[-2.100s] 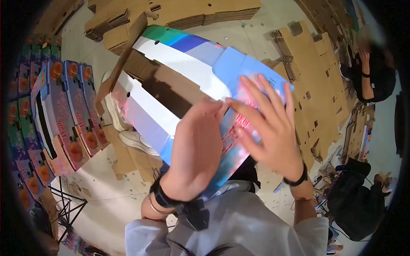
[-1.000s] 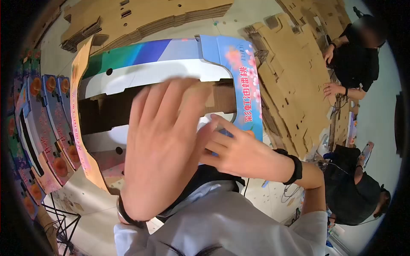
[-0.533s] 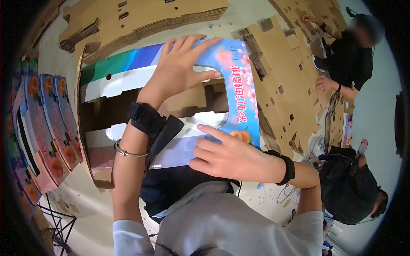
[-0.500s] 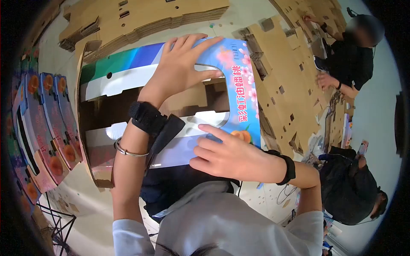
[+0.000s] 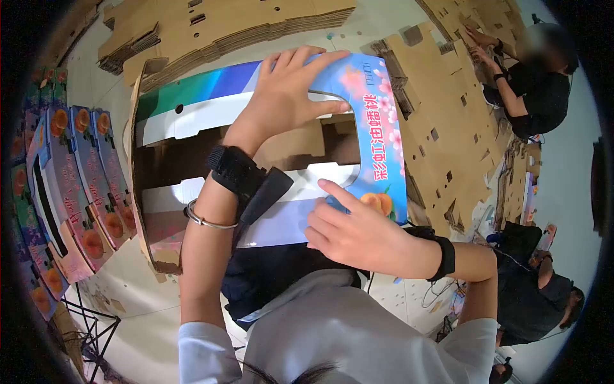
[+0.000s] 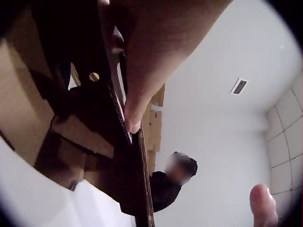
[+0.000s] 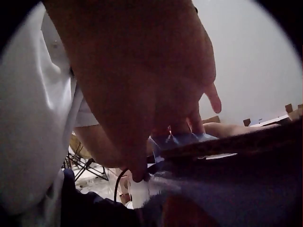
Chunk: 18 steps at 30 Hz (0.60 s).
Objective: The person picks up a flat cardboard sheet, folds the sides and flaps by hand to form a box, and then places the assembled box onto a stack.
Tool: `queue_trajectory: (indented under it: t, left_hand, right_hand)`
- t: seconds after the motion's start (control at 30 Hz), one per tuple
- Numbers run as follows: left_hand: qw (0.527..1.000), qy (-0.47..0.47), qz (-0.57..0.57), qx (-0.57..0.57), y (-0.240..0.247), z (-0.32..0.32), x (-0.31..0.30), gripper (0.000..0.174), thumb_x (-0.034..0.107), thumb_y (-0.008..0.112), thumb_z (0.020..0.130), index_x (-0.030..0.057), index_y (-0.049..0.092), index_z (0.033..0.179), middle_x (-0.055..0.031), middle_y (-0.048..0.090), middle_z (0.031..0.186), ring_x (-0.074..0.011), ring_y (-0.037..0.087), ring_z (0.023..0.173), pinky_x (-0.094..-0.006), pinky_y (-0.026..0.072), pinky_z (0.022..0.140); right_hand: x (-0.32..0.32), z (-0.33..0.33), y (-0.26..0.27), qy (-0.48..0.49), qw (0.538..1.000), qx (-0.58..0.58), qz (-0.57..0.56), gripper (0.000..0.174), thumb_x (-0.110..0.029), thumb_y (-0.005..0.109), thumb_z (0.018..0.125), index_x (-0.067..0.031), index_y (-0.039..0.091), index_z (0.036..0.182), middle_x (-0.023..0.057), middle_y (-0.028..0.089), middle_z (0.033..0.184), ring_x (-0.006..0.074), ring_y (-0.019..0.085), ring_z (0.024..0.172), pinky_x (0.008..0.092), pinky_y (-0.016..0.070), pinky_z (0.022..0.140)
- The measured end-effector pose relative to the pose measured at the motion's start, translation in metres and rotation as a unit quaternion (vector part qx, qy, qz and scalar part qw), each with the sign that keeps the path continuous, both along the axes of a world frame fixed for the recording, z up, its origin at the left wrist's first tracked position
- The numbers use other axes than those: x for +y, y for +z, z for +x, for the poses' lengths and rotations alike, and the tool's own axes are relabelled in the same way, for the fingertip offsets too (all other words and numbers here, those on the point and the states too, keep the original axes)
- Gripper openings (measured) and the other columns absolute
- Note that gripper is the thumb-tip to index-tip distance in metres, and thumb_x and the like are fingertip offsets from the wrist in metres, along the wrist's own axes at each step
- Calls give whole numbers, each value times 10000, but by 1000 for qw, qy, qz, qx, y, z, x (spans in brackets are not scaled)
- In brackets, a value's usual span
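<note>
A printed cardboard box [image 5: 382, 137], blue and pink with red characters, lies across the front of the body with a long cut-out in its upper face. Spread over the far blue and purple panel is my left hand [image 5: 291, 93], its thumb at the cut-out's rounded end. In the left wrist view a digit of the left hand [image 6: 156, 61] touches a cardboard edge [image 6: 145, 184]. My right hand [image 5: 368, 240] rests at the near edge, index finger on the white strip, other fingers bent loosely. The right wrist view shows the right hand [image 7: 147, 80] over a blue flap [image 7: 177, 142].
Printed boxes [image 5: 89, 192] stand in rows at the left. Flattened cardboard stacks [image 5: 249, 32] lie beyond the box, and more cardboard [image 5: 448, 121] lies to the right. Two people in black [image 5: 543, 96] are at the far right. A black metal frame [image 5: 96, 320] stands at lower left.
The box turned until its printed end faced right. My left hand went from the near side to the far panel. In the last half second, both hands stayed put on the box while the view shifted slightly.
</note>
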<state>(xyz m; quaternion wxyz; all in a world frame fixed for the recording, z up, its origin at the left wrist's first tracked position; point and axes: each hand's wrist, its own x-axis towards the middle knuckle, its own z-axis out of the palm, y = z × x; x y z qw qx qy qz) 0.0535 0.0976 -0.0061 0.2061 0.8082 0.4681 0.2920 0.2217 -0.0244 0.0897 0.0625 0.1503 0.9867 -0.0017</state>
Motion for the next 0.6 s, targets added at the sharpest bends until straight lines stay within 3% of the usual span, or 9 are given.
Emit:
queue_trajectory:
  t: [0.07, 0.3, 0.6]
  left_hand:
    - [1000, -9, -3, -3, 2, 0, -2, 730, 530, 720, 784, 270, 487, 1426, -82, 537, 1317, -279, 477, 1257, -467, 275, 1103]
    - [1000, -22, -7, -14, 1, -1, 1, 736, 524, 725, 784, 278, 478, 1432, -77, 540, 1304, -274, 475, 1256, -462, 270, 1104]
    - [999, -2, -23, -47, -4, -6, 6, 714, 560, 726, 773, 321, 501, 1407, -94, 537, 1311, -285, 472, 1257, -456, 270, 1089]
  right_hand:
    - [1, 0, -1, 13, 997, 26, -69, 168, -260, 675, 828, -119, 591, 790, 3, 514, 817, 158, 551, 907, 488, 338, 1113]
    - [-9, 0, -4, -60, 993, 78, -60, 183, -272, 721, 780, -148, 589, 752, -20, 528, 805, 146, 555, 901, 504, 378, 1067]
    - [-8, -5, -2, -87, 988, 116, -47, 211, -255, 736, 744, -138, 561, 750, -6, 593, 924, 171, 577, 1062, 561, 357, 1068]
